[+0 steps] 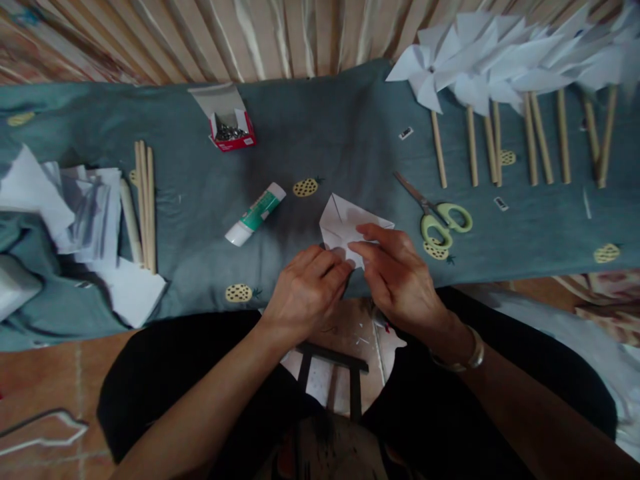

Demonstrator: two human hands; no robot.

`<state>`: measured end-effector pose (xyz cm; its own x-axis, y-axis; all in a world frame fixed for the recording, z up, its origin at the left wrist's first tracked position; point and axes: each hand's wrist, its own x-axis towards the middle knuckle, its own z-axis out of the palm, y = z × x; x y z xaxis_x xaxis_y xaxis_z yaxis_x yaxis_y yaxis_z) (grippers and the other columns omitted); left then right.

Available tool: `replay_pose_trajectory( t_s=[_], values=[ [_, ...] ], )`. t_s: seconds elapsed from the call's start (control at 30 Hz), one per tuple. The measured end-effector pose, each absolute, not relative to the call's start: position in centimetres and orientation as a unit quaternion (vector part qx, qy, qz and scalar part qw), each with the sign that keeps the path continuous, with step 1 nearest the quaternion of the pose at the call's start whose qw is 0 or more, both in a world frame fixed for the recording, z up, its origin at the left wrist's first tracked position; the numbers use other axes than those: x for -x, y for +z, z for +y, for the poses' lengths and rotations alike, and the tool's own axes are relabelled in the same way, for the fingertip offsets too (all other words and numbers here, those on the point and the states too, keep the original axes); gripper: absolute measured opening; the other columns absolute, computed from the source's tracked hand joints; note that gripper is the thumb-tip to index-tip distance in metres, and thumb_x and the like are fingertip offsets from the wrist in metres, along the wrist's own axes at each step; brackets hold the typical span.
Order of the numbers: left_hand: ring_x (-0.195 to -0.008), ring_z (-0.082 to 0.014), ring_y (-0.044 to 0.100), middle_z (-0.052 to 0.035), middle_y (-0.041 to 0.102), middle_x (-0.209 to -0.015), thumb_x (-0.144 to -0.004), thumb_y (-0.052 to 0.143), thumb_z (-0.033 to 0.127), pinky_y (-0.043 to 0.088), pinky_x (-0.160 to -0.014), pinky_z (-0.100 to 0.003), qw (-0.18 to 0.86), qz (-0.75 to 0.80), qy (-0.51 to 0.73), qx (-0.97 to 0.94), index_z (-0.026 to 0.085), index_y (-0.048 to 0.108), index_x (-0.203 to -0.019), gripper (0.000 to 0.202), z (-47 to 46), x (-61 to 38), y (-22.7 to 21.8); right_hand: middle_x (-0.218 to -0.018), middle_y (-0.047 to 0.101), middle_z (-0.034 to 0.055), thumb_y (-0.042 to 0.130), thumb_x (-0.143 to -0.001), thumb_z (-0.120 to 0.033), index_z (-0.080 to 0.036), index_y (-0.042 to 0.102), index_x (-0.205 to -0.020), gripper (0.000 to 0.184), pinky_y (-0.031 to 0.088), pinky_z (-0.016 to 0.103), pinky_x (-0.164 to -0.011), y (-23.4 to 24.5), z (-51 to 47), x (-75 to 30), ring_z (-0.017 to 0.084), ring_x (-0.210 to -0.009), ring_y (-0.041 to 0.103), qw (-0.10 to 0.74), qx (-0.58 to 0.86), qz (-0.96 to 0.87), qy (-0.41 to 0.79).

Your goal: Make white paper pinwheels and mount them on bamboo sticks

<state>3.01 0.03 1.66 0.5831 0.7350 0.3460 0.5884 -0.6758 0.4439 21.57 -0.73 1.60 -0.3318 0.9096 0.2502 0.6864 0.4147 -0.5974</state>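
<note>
At the far left of the cloth-covered counter [350, 127] I have loose white paper sheets [95, 207] in an untidy, overlapping pile. Just right of them lie a few bare wooden sticks [145, 207], side by side, their near ends reaching over the lowest sheet. Farther back, a small red box [241, 141] stands with its flap thrown open and shiny metal bits [229, 133] inside; I can't make out exactly what they are. Nearer me, a green and white glue stick [256, 214] lies aslant.

Then comes my left hand [309, 285], fingers curled and pinching the near edge of the folded paper [343, 217], which sits at the front of the counter between both hands, creases showing. My right hand [400, 277] reaches in from the other side, fingers parted, two fingertips touching the paper; I can't tell whether its thumb grips too. A bracelet [475, 353] circles that wrist.

Just beyond the right hand lie scissors [434, 212] with green handles, blades pointing away and to the left. At the back right, white pinwheels [500, 57] overlap in a row, their wooden handles [564, 137] pointing toward me.
</note>
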Motion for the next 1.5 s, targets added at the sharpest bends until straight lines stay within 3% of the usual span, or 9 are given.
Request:
replay_pose_trajectory(
  t_s=[0.17, 0.33, 0.5, 0.63, 0.9, 1.03, 1.17, 1.5],
  values=[
    [-0.081, -0.0182, 0.059, -0.0086, 0.069, -0.093, -0.092, 0.053, 0.013, 0.053, -0.07, -0.032, 0.139, 0.38, 0.249, -0.88, 0.011, 0.066, -0.1, 0.015, 0.0, -3.0, 1.7, -0.128, 0.056, 0.0135, 0.044, -0.089, -0.009, -0.019, 0.059, -0.116, 0.032, 0.049, 0.048, -0.098, 1.0, -0.8, -21.3, 0.028, -0.114, 0.054, 0.276, 0.479, -0.822, 0.135],
    [-0.08, -0.0181, 0.059, -0.0086, 0.069, -0.091, -0.091, 0.053, 0.012, 0.054, -0.07, -0.033, 0.139, 0.378, 0.244, -0.883, 0.011, 0.066, -0.098, 0.014, 0.0, -3.0, 1.6, -0.13, 0.057, 0.0156, 0.044, -0.091, -0.011, -0.017, 0.06, -0.114, 0.029, 0.05, 0.051, -0.09, 0.6, -0.9, -20.8, 0.031, -0.114, 0.054, 0.238, 0.488, -0.836, 0.078],
    [-0.081, -0.0183, 0.06, -0.0087, 0.07, -0.094, -0.092, 0.055, 0.013, 0.054, -0.071, -0.033, 0.122, 0.379, 0.25, -0.883, 0.011, 0.066, -0.099, 0.014, 0.0, -3.0, 1.6, -0.135, 0.054, 0.0092, 0.043, -0.091, -0.012, -0.025, 0.057, -0.122, 0.037, 0.048, 0.048, -0.1, 1.5, -0.4, -21.6, 0.027, -0.12, 0.054, 0.282, 0.497, -0.808, 0.144],
    [-0.085, -0.0193, 0.061, -0.0089, 0.07, -0.096, -0.091, 0.057, 0.014, 0.053, -0.075, -0.034, 0.106, 0.377, 0.255, -0.884, 0.011, 0.066, -0.1, 0.014, 0.4, -2.3, 1.7, -0.137, 0.054, 0.0133, 0.042, -0.092, -0.013, -0.02, 0.051, -0.133, 0.043, 0.041, 0.05, -0.109, 2.0, 0.3, -22.6, 0.028, -0.129, 0.05, 0.288, 0.54, -0.778, 0.144],
    [-0.092, -0.0214, 0.058, -0.0082, 0.068, -0.098, -0.09, 0.056, 0.011, 0.052, -0.077, -0.036, 0.069, 0.427, 0.263, -0.863, 0.014, 0.067, -0.097, 0.013, 2.0, -0.3, 2.6, -0.12, 0.067, 0.0144, 0.045, -0.091, -0.015, -0.016, 0.063, -0.114, 0.029, 0.05, 0.05, -0.1, 2.6, -0.1, -22.4, 0.028, -0.113, 0.064, 0.281, 0.54, -0.779, 0.152],
    [-0.09, -0.0214, 0.058, -0.0082, 0.068, -0.095, -0.09, 0.059, 0.02, 0.05, -0.077, -0.037, 0.105, 0.407, 0.266, -0.868, 0.014, 0.067, -0.098, 0.012, 1.2, -1.2, 2.7, -0.117, 0.069, 0.0158, 0.046, -0.091, -0.014, -0.013, 0.065, -0.11, 0.027, 0.052, 0.049, -0.096, 2.7, -0.1, -22.5, 0.028, -0.106, 0.066, 0.278, 0.534, -0.785, 0.144],
    [-0.09, -0.0218, 0.058, -0.008, 0.068, -0.096, -0.091, 0.059, 0.025, 0.046, -0.073, -0.036, 0.095, 0.392, 0.226, -0.887, 0.015, 0.067, -0.102, 0.016, 0.5, -2.3, 2.1, -0.116, 0.069, 0.016, 0.049, -0.088, -0.011, -0.012, 0.066, -0.109, 0.027, 0.05, 0.049, -0.098, 2.5, -0.1, -22.5, 0.028, -0.107, 0.065, 0.272, 0.526, -0.793, 0.142],
    [-0.077, -0.0194, 0.06, -0.0073, 0.069, -0.087, -0.091, 0.057, 0.015, 0.044, -0.067, -0.033, 0.045, 0.37, 0.234, -0.898, 0.011, 0.064, -0.091, 0.009, 0.5, -2.3, 2.0, -0.136, 0.055, 0.0143, 0.058, -0.077, -0.007, -0.016, 0.063, -0.116, 0.04, 0.044, 0.048, -0.107, 3.5, 0.1, -23.8, 0.028, -0.125, 0.054, 0.229, 0.51, -0.793, 0.243]
  ],
)
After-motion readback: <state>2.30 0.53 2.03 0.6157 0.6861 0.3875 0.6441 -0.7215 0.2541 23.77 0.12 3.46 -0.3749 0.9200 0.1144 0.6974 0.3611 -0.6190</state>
